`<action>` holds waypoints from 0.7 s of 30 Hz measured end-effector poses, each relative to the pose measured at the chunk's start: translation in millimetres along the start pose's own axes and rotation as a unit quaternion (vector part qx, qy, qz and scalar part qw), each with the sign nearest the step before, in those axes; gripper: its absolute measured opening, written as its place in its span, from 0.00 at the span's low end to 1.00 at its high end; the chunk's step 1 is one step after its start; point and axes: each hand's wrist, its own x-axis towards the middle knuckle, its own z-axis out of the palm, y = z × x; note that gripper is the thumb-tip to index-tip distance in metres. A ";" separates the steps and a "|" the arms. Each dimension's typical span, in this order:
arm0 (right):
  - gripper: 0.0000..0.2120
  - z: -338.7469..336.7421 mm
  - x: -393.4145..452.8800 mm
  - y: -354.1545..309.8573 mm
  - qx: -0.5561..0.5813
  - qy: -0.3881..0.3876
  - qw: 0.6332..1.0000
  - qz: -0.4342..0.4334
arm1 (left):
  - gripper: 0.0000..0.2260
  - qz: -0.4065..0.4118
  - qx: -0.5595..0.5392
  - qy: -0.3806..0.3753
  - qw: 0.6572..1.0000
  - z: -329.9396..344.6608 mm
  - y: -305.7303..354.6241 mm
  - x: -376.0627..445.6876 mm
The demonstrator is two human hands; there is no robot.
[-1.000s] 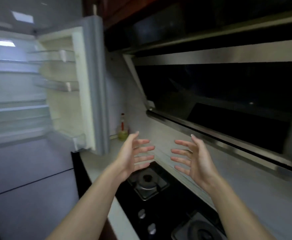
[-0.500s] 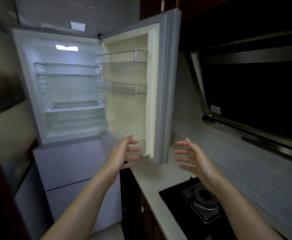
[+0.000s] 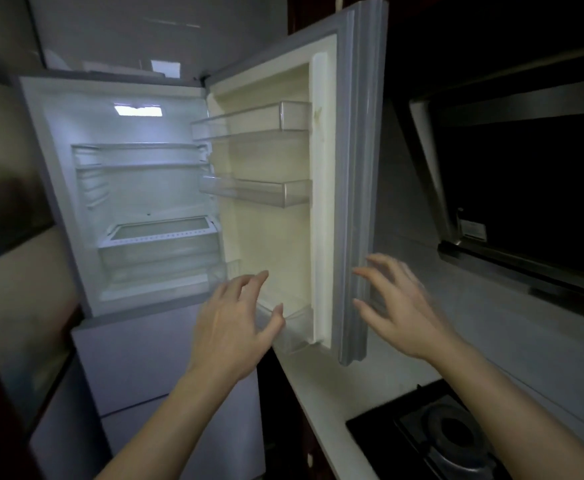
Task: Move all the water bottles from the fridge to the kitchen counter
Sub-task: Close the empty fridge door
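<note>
fridge [image 3: 138, 202] door [image 3: 276, 237] stands open — left hand [image 3: 235, 327] and right hand [image 3: 401, 313] raised near it, fingers spread, holding nothing.

Gas hob [image 3: 453, 441] (black glass) below a dark range hood [image 3: 526, 188].

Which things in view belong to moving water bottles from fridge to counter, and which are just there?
Job: open white fridge; its open door; pale kitchen counter; left hand; right hand. No bottles visible.

Just there: black gas hob; dark range hood.
</note>
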 end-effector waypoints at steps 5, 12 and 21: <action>0.33 9.9 48.9 37.3 -0.145 -0.019 0.987 -0.068 | 0.29 0.049 0.126 0.005 0.991 11.0 0.1 38.7; 0.37 46.0 81.5 68.3 -0.169 -0.040 0.984 -0.047 | 0.33 0.083 0.196 0.015 0.977 45.0 0.7 71.9; 0.42 76.7 82.2 54.4 -0.119 0.022 0.991 -0.056 | 0.34 0.073 0.206 0.006 0.976 70.9 -12.1 67.4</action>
